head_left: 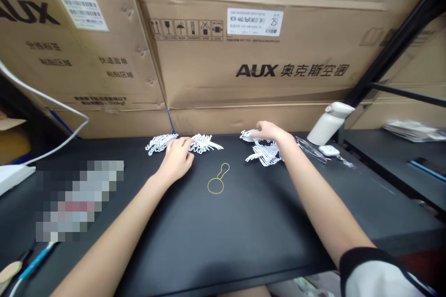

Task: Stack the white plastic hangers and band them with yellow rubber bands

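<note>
Two bundles of white looped cords lie at the back left of the black table, one bundle (160,143) left of my left hand (179,153) and another bundle (203,144) to its right. My left hand rests between them with bent fingers, and what its fingertips hold is hidden. At the back right, my right hand (270,131) reaches over more white cords (266,154), its fingers bent down at a smaller bunch (248,136); its grip is unclear. Two thin yellow rubber bands (215,186) lie on the tabletop between my arms.
Large cardboard boxes (251,55) stand behind the black table (223,241). At the right are a white bottle (327,125), glasses (311,150) and a white case (329,151). A blurred-out item (83,199) and a white cable (49,97) are at the left.
</note>
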`<state>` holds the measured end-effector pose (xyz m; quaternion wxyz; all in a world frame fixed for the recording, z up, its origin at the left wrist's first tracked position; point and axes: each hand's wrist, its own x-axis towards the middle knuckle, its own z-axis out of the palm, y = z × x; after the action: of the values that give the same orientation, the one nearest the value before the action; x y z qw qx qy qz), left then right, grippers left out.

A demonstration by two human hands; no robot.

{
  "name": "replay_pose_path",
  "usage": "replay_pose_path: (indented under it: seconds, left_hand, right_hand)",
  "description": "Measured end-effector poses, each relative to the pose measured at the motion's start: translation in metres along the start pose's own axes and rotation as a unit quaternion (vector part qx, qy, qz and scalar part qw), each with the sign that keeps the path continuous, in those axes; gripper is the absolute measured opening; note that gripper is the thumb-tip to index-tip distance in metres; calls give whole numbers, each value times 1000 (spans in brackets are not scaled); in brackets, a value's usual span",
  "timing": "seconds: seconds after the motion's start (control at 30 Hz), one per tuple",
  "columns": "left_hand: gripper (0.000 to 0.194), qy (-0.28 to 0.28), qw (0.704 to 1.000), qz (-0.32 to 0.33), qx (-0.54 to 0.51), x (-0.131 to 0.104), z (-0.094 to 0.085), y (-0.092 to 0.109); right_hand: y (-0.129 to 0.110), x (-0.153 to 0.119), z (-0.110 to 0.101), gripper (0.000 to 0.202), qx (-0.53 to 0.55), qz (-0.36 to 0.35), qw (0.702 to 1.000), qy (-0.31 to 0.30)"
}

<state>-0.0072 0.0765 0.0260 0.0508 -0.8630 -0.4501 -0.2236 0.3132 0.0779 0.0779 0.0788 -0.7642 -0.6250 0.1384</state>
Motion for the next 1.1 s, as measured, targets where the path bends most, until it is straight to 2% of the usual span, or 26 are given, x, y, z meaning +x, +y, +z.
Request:
replay_pose_path:
  seconds: [0.1, 0.2, 0.3, 0.37, 0.47, 0.67, 0.73, 0.87, 0.93, 1.1]
  left_hand:
    - [33, 0, 996, 51, -71, -2, 0, 14]
    - [28, -44, 981, 88, -168, -5, -1, 32]
    - [25, -109, 962, 72, -241, -10, 1, 47]
    - [29, -130, 954, 46, -267, -12, 4, 54]
    - [31, -117, 955, 21, -273, -11, 12, 58]
    - [16, -100, 943, 14, -316, -7, 19, 58]
    - [16, -101, 920, -22, -377, -6, 17, 56]
    - [19, -124, 838, -127, -517, -4, 9, 50]
    - [21, -134, 808, -157, -552, -4, 4, 50]
    - [26, -175, 786, -170, -568, -3, -6, 52]
  right_hand:
    - [2, 8, 12, 77, 20, -12, 1000, 0]
    - [0, 11, 21, 76, 24, -7, 1000, 5]
    - [-1, 12, 25, 68, 24, -11, 999, 24]
    - [-1, 12, 26, 68, 30, -17, 999, 34]
    - [1, 13, 25, 69, 38, -31, 998, 32]
    - [4, 18, 26, 69, 32, -56, 998, 15]
    - [4, 18, 26, 68, 35, -63, 997, 9]
    - [4, 17, 24, 67, 28, -66, 997, 1]
    - [2, 16, 23, 67, 23, -61, 998, -4]
    - [0, 14, 22, 66, 24, -59, 998, -10]
